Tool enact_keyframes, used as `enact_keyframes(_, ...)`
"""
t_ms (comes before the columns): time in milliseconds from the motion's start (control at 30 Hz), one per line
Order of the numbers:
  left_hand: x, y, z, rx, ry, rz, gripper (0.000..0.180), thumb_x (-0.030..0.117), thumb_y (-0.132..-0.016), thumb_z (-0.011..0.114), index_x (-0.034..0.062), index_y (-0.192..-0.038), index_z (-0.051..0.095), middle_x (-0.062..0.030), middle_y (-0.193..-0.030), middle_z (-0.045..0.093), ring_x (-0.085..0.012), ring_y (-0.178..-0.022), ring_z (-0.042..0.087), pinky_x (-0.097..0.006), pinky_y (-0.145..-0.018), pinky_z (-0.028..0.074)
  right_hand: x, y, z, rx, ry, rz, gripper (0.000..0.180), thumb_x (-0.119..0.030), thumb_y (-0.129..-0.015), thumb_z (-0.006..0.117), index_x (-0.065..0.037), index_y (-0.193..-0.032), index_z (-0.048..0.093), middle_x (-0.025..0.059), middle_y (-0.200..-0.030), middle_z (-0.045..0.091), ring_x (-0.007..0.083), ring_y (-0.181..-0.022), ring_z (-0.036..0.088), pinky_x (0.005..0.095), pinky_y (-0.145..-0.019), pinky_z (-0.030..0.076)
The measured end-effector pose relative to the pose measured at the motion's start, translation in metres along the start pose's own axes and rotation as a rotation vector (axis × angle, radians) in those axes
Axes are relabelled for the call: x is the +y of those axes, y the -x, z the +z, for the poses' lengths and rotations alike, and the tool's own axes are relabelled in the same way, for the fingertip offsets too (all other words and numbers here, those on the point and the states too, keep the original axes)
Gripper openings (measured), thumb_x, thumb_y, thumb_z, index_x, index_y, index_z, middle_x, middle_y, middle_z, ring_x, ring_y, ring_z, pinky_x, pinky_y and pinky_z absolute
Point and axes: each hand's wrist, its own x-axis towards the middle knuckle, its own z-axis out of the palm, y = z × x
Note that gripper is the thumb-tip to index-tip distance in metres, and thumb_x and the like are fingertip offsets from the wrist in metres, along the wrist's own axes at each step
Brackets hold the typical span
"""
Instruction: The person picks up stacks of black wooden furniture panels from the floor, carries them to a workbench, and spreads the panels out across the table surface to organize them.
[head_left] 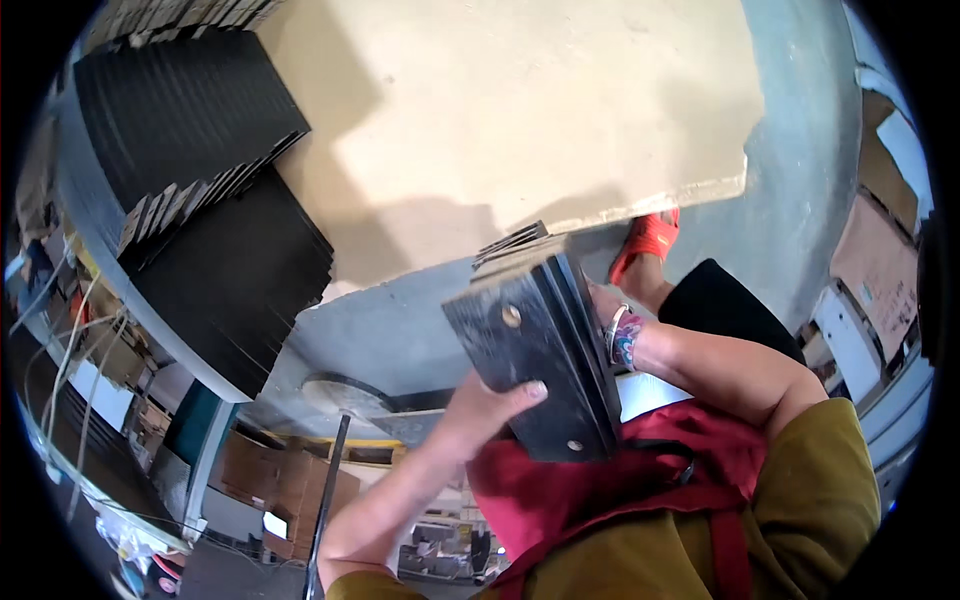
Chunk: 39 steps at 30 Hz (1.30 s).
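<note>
I grip a stack of black plates [535, 350] between both hands: my left hand [480, 405] clasps its near face, my right hand [610, 320] its far side. It hangs clear of the counter [520, 110], where black piles [190, 110] already sit.

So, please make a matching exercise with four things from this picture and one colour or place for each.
Things:
1. stack of plates
2. board
3. sandal
4. bracelet

Descriptions:
a. red, on the grey floor
b. black, held between both hands
c. on the wrist behind the held stack
d. pale beige, large and flat

Pairs: 1-b, 2-d, 3-a, 4-c. The left hand grips the stack from the front; the right hand is mostly hidden behind it.
</note>
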Motion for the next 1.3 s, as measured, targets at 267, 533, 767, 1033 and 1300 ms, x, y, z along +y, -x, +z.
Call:
enact_keyframes(267,0.077,-0.12,-0.053,-0.27,-0.232,-0.394,0.092,0.075,-0.074,0.05,0.005,-0.133,0.043,-0.0122,-0.128,0.052,-0.0231,-0.114,0.052,-0.04,-0.099,0.041,-0.012,-0.017,-0.004,0.079,-0.323,0.049,0.066,-0.056,-0.095,0.028,-0.004,-0.13,0.049,0.008,-0.128,0.055,0.0246,-0.106,0.058,0.0345,-0.095,0.043)
enact_keyframes(533,0.116,-0.161,-0.094,0.055,-0.273,-0.481,0.076,0.058,-0.084,0.056,0.0145,-0.141,0.032,-0.0061,-0.114,0.057,-0.0155,-0.098,0.056,-0.032,-0.084,0.049,-0.039,-0.007,0.018,0.059,-0.375,0.051,0.066,-0.062,-0.09,0.039,-0.007,-0.124,0.054,0.0114,-0.119,0.06,0.0253,-0.101,0.058,0.0368,-0.089,0.046)
enact_keyframes(767,0.148,-0.149,-0.049,0.098,-0.569,-0.422,0.089,0.052,-0.084,0.06,0.0171,-0.148,0.009,-0.0144,-0.145,0.029,-0.0249,-0.113,0.046,-0.04,-0.092,0.041,-0.073,0.007,0.013,0.067,-0.383,-0.08,0.054,-0.042,-0.092,0.051,-0.005,-0.13,0.048,0.0097,-0.123,0.057,0.0211,-0.105,0.057,0.0319,-0.091,0.046)
enact_keyframes(1033,0.086,-0.141,-0.033,0.059,0.332,-0.017,0.055,0.046,-0.085,0.061,0.0044,-0.121,0.054,-0.0125,-0.115,0.06,-0.0232,-0.106,0.057,-0.038,-0.091,0.05,-0.065,-0.015,0.003,-0.102,-0.327,-0.229,0.057,-0.039,-0.093,0.05,-0.011,-0.14,0.036,0.0054,-0.139,0.043,0.0174,-0.123,0.044,0.03,-0.105,0.033)
enact_keyframes(1300,0.106,-0.158,-0.059,0.124,-0.183,-0.236,0.084,0.051,-0.083,0.061,0.0172,-0.146,0.016,-0.0151,-0.144,0.03,-0.0274,-0.122,0.043,-0.044,-0.098,0.041,-0.059,-0.036,-0.001,-0.16,-0.363,-0.184,0.042,-0.027,-0.096,0.047,-0.018,-0.136,0.041,0.0027,-0.124,0.056,0.0161,-0.108,0.056,0.0308,-0.092,0.045)
